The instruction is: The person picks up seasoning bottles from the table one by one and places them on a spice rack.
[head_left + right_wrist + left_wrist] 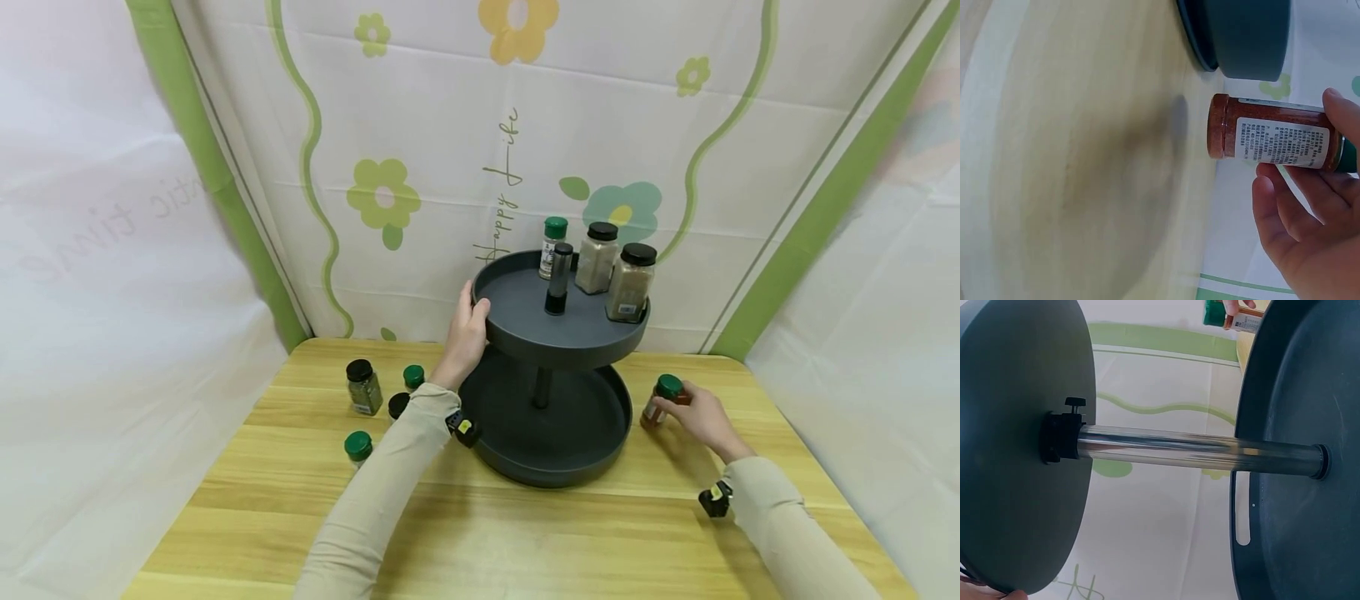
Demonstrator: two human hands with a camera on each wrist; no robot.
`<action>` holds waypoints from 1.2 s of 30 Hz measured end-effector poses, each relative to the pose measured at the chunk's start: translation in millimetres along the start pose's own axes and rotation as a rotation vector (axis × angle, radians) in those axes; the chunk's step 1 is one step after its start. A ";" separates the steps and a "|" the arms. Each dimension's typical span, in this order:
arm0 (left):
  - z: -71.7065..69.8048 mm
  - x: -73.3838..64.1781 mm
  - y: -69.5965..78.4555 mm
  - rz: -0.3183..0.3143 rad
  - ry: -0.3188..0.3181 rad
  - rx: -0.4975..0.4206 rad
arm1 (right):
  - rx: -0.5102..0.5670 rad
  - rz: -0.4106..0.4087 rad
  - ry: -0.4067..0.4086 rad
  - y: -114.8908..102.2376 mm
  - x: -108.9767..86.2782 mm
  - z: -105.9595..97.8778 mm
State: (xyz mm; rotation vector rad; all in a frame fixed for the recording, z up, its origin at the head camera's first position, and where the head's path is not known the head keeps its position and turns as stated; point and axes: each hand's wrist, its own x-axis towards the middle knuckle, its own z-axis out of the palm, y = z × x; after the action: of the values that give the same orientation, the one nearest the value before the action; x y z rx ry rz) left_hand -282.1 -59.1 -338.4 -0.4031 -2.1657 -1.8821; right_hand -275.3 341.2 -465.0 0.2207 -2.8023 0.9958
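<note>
A dark grey two-tier round tray stands on the wooden table, its metal post joining the tiers. My left hand grips the upper tier's rim on its left side; only some fingertips show in the left wrist view. To the right of the tray, my right hand holds a spice jar of red powder by its upper part, near the green lid. The jar's base appears raised off the table. On the upper tier stand black-lidded jars and a green-lidded jar.
Left of the tray, partly behind my left arm, are a black-lidded jar, green-lidded jars and another black lid. A short handle post rises from the upper tier. Patterned curtains hang behind the table.
</note>
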 end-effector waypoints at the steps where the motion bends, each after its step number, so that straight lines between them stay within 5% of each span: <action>1: -0.1 -0.1 0.2 0.000 -0.001 0.002 | 0.000 0.004 -0.001 -1.0 -0.3 -1.2; 11: -1.0 -3.4 3.5 0.011 -0.007 0.012 | 0.006 0.019 0.039 -22.6 -0.7 -18.7; 22: 1.3 -1.9 -0.4 0.057 0.018 0.003 | 0.002 -0.060 0.118 -60.0 -0.2 -49.7; 36: 1.0 -1.5 0.2 0.037 0.021 0.027 | -0.082 -0.142 0.157 -96.0 2.7 -84.1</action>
State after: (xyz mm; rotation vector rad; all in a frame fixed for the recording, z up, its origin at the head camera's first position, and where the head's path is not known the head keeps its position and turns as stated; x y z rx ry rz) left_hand -280.7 -58.2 -338.9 -0.4136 -2.1530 -1.8274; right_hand -251.2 320.7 -341.4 0.3128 -2.6374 0.8272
